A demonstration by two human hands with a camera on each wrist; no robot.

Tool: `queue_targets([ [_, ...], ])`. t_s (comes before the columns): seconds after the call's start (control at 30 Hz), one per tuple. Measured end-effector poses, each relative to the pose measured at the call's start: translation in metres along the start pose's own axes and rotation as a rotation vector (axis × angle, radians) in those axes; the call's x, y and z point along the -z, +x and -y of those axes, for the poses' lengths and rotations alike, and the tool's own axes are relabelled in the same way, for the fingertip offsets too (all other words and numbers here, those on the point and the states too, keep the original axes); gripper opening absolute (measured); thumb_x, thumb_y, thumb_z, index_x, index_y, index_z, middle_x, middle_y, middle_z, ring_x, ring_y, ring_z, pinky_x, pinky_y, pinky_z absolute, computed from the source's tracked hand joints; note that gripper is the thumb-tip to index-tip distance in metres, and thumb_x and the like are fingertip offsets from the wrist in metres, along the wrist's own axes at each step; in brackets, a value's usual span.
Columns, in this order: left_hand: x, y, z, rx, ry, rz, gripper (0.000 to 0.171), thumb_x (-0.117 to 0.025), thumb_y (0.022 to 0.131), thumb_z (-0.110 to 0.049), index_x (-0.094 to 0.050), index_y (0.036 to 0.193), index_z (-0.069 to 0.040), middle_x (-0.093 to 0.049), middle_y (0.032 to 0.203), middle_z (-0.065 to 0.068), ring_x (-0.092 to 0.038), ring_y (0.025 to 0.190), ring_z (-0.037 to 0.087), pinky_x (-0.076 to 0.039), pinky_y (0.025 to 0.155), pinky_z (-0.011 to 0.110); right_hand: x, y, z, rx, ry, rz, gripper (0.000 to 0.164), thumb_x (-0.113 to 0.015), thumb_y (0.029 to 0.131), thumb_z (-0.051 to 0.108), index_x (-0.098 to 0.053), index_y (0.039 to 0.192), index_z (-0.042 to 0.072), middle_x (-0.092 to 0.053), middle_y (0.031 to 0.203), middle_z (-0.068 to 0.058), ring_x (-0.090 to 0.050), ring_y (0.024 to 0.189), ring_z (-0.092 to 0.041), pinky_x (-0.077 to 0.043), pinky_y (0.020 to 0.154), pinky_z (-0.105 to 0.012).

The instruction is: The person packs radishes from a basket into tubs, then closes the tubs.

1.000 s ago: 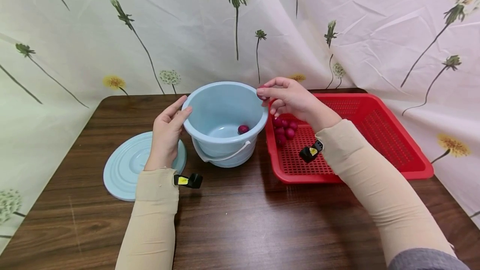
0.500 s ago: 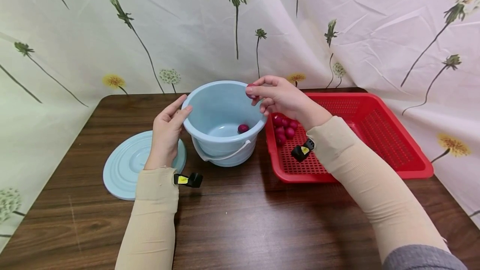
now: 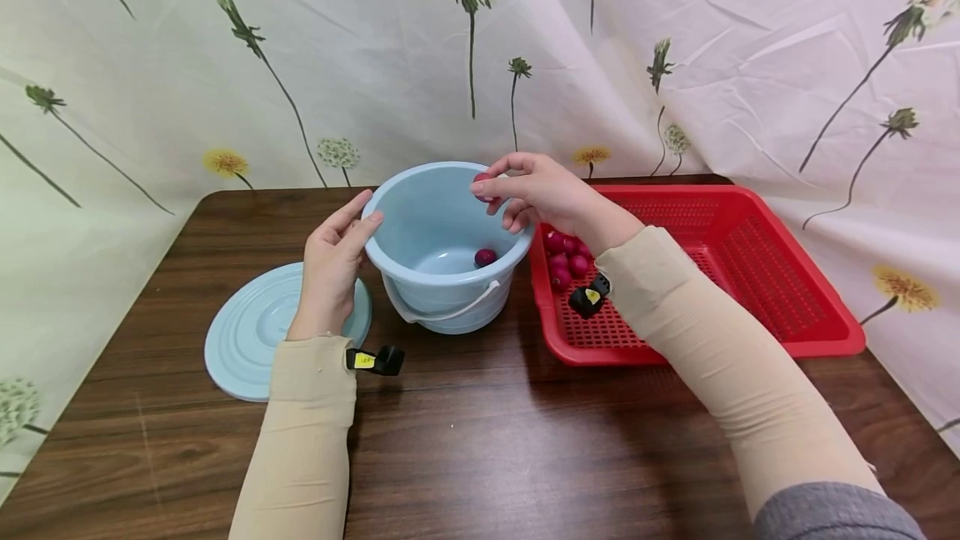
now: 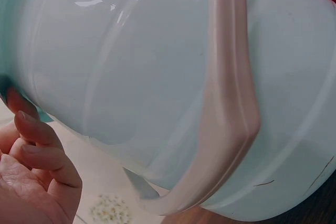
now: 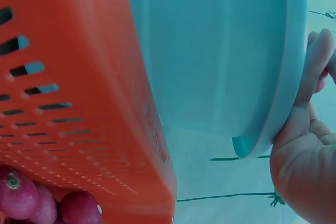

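A light blue bucket (image 3: 442, 296) stands upright in the middle of the table in the head view, its white handle (image 4: 231, 77) hanging down the front. My left hand (image 3: 330, 265) grips the bucket's left rim, thumb on the inner side. Over the right part of the opening, my right hand (image 3: 547, 198) pinches a red radish (image 3: 481, 185) between thumb and fingertips. One radish (image 3: 485, 257) lies on the bucket floor. Several more radishes (image 5: 19, 195) are heaped in the near-left corner of a red basket (image 3: 592, 355), just right of the bucket.
A light blue lid (image 3: 243, 340) lies flat on the wooden table (image 3: 465, 457), left of the bucket and partly behind my left forearm. Along the table's back edge hangs a flower-print cloth (image 3: 390, 48). The basket's left wall sits close beside the bucket.
My right hand has moved left with the radish, from the bucket's right rim to over its opening. The left hand keeps its grip on the rim.
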State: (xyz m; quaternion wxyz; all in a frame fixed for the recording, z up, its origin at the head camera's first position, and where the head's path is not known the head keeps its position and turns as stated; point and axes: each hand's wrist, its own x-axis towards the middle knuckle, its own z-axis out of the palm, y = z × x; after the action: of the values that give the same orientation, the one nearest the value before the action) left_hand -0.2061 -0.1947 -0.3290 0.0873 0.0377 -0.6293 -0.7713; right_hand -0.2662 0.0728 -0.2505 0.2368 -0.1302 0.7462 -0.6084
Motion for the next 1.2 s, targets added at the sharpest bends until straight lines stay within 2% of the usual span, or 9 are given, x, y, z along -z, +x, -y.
queue_targets([
  [0.27, 0.000, 0.000, -0.001, 0.013, 0.012, -0.006, 0.055, -0.074, 0.091, -0.025, -0.057, 0.141, -0.013, -0.056, 0.066, -0.008, -0.046, 0.057, 0.006, -0.038, 0.050, 0.016, -0.004, 0.006, -0.002, -0.036, -0.114, -0.006, 0.026, -0.071, 0.093, 0.024, -0.057, 0.110, 0.010, -0.067, 0.090, -0.010, -0.053, 0.051, -0.016, -0.052, 0.054, -0.025],
  [0.67, 0.001, 0.000, -0.001, 0.020, 0.000, -0.015, 0.055, -0.074, 0.091, -0.024, -0.056, 0.141, -0.012, -0.056, 0.065, -0.008, -0.046, 0.056, 0.006, -0.039, 0.050, 0.016, -0.009, 0.012, -0.004, -0.042, -0.232, -0.021, 0.029, -0.073, 0.090, 0.029, -0.060, 0.108, 0.011, -0.068, 0.088, -0.010, -0.052, 0.051, -0.015, -0.051, 0.054, -0.025],
  [1.0, 0.001, 0.002, -0.001, 0.018, -0.008, -0.007, 0.056, -0.075, 0.090, -0.024, -0.056, 0.141, -0.012, -0.057, 0.066, -0.008, -0.047, 0.057, 0.005, -0.041, 0.051, 0.016, -0.007, 0.012, -0.003, -0.057, -0.267, -0.029, 0.032, -0.073, 0.091, 0.034, -0.058, 0.110, 0.012, -0.069, 0.094, -0.013, -0.053, 0.052, -0.015, -0.050, 0.054, -0.025],
  [1.2, -0.001, 0.003, -0.001, 0.019, 0.006, -0.002, 0.054, -0.073, 0.091, -0.024, -0.057, 0.141, -0.012, -0.056, 0.067, -0.008, -0.047, 0.058, 0.006, -0.041, 0.052, 0.016, -0.004, 0.011, -0.005, -0.037, -0.210, -0.021, 0.029, -0.071, 0.092, 0.031, -0.059, 0.111, 0.012, -0.067, 0.089, -0.011, -0.052, 0.053, -0.015, -0.050, 0.055, -0.025],
])
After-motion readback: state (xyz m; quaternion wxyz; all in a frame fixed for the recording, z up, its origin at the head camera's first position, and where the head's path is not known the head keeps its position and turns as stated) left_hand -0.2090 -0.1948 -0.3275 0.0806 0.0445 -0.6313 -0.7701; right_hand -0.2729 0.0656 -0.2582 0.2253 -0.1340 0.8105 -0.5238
